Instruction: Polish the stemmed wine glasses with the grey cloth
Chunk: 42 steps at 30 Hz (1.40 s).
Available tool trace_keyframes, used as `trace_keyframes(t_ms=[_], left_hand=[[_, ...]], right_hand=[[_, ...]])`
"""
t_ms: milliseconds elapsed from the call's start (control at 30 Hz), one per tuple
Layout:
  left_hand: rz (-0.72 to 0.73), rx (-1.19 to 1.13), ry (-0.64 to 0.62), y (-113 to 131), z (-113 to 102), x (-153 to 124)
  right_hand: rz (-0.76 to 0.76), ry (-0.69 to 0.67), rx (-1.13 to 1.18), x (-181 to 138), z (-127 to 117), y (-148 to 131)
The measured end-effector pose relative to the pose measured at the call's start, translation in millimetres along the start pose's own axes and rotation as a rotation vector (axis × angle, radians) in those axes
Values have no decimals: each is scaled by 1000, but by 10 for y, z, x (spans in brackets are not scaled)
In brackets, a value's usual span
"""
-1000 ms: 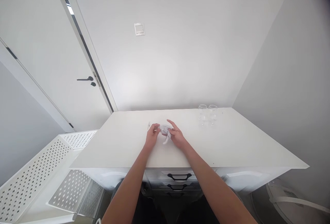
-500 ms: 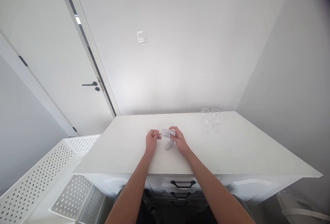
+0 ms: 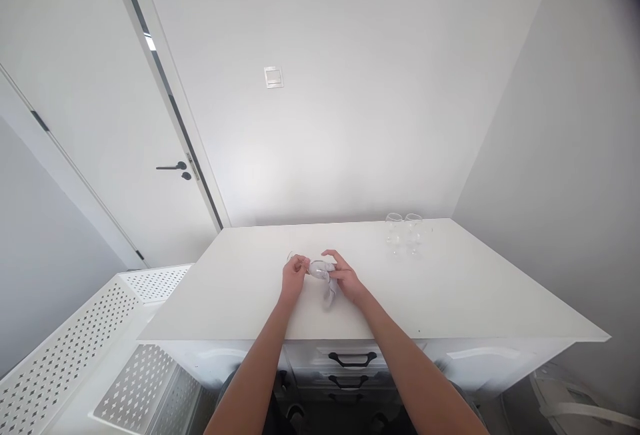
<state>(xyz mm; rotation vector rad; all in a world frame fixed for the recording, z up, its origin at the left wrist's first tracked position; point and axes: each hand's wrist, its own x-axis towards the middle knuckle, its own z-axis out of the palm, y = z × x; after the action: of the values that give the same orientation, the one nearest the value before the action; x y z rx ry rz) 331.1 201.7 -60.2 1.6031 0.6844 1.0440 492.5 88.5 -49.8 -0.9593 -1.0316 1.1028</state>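
My left hand (image 3: 295, 273) pinches the stem of a clear wine glass (image 3: 316, 269), which lies sideways with its foot out to the left and its bowl toward the right. At the bowl's mouth, my right hand (image 3: 345, 277) holds a pale grey cloth (image 3: 330, 293). Part of the cloth is pushed against or into the bowl, and a loose end hangs below. The index finger of that hand is lifted away from the cloth. Both hands are just above the white tabletop (image 3: 250, 301).
Two clear wine glasses (image 3: 413, 227) stand upright side by side at the back right, near the wall. Drawers with black handles (image 3: 353, 359) are under the front edge. White perforated boxes (image 3: 135, 381) stand at the left. A door (image 3: 100, 108) is beyond them.
The cloth now meets the glass's bowl, and its loose end hangs lower. My right index finger has lifted away. The whole view has shifted slightly.
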Motion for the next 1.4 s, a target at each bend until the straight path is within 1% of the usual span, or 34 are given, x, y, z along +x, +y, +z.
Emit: trace_keyframes(t_ms=[67,133,233,267,300,333,367,433,467,500,533,600,667,700,733,767,800,833,867,933,967,1033,1067,1133,1200,1267,1300,1333,1367,1400], left_hand=[[-42,4,81,-1,-3,6],[-47,-4,92,-5,5,15],[28,-29,-14,-18,34,29],[44,-29,-45,-23,43,34],[45,-29,-63,-27,49,39],[33,-31,-69,-30,53,43],[14,-35,-67,-31,55,46],[-32,-42,-69,-22,57,44],[-49,-43,-77,-11,59,39],[-58,-44,-93,4,62,30],[-61,-46,-114,21,64,17],[-70,-54,-128,55,64,-11],[-75,-28,-55,75,50,-32],[-64,13,7,77,40,-36],[-38,68,78,74,30,-34],[3,129,138,67,22,-28],[53,181,174,59,19,-19],[104,218,176,51,20,-9],[150,235,145,44,27,0],[199,242,9,34,53,10],[194,250,-72,30,70,10],[133,296,-207,17,103,3],[96,327,-249,9,115,-2],[57,375,-272,-10,125,-8],[54,381,-235,-27,115,-8],[42,331,-165,-37,95,-5],[30,292,-141,-39,87,-4],[20,255,-135,-39,82,-4],[18,225,-154,-38,82,-4],[25,203,-197,-38,85,-5]], right_hand=[[-24,-30,-82,14,38,37],[-58,11,-107,25,75,53],[-83,230,8,22,97,15],[-75,280,47,14,96,-7],[-67,295,66,5,92,-28],[-65,273,61,-5,89,-43],[-73,224,26,-11,86,-49],[-131,137,-110,-8,82,-32],[-171,136,-185,5,76,-12],[-207,165,-245,23,65,12],[-235,224,-281,45,46,37],[-267,406,-269,87,-17,77],[-271,587,-181,109,-95,94],[-270,650,-130,110,-129,94],[-267,684,-89,107,-154,89],[-264,685,-69,100,-166,82],[-264,659,-75,94,-165,74],[-267,614,-105,88,-152,66],[-270,555,-148,85,-129,59],[-274,432,-220,84,-74,47],[-277,393,-229,86,-51,42],[-279,389,-185,92,-32,37],[-275,412,-137,95,-40,38],[-258,488,-13,103,-90,49],[-267,627,126,116,-164,72],[-293,822,244,133,-223,99],[-290,893,281,141,-233,110],[-273,920,298,148,-227,115],[-245,886,297,153,-205,113],[-213,805,281,154,-171,102]])
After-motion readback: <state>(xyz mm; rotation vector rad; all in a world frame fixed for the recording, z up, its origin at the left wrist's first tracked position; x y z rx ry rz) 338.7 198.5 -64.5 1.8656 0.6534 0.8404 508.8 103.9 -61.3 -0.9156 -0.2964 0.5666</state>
